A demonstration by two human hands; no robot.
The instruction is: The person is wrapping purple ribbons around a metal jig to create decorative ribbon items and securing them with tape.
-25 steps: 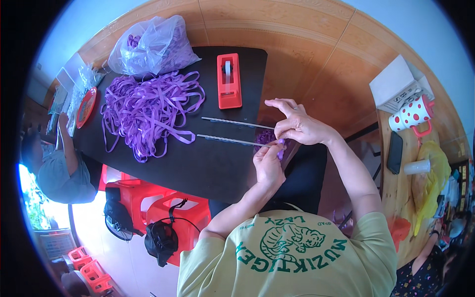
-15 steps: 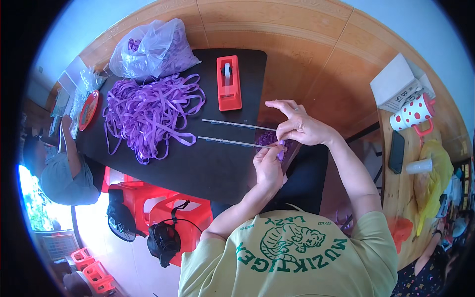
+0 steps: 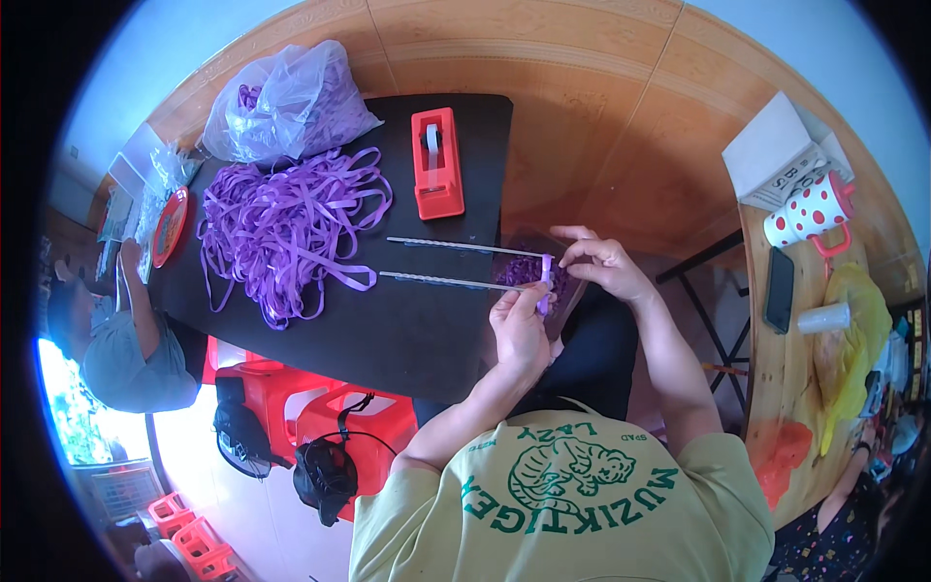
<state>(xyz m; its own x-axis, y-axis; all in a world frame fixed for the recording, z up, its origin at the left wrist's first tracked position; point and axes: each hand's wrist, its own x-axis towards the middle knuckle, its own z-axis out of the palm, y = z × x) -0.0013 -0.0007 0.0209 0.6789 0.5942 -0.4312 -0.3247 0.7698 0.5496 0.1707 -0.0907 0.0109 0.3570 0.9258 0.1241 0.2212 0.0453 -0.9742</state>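
Observation:
A purple ribbon (image 3: 545,274) spans the near ends of two thin metal rods, which jut over the black table's right edge. My left hand (image 3: 521,328) pinches the ribbon beside the lower rod (image 3: 451,280). Close to the end of the upper rod (image 3: 465,244) is my right hand (image 3: 609,270), its fingers apart, one stretched out; whether a fingertip touches the ribbon cannot be made out. Under both hands stands a clear container (image 3: 574,301) with small purple pieces in it, partly hidden by the hands.
A tangled heap of purple ribbon (image 3: 281,228), a stuffed plastic bag (image 3: 291,107) and a red tape dispenser (image 3: 437,165) lie on the black table (image 3: 407,339). Red stools (image 3: 281,398) stand left. A wooden table (image 3: 766,407) at right holds a dotted tumbler (image 3: 803,211) and phone (image 3: 778,291).
The ribbon now stretches across both rod ends. My right hand has moved slightly right and down, away from the upper rod, while my left hand keeps its pinch. The whole view has shifted slightly.

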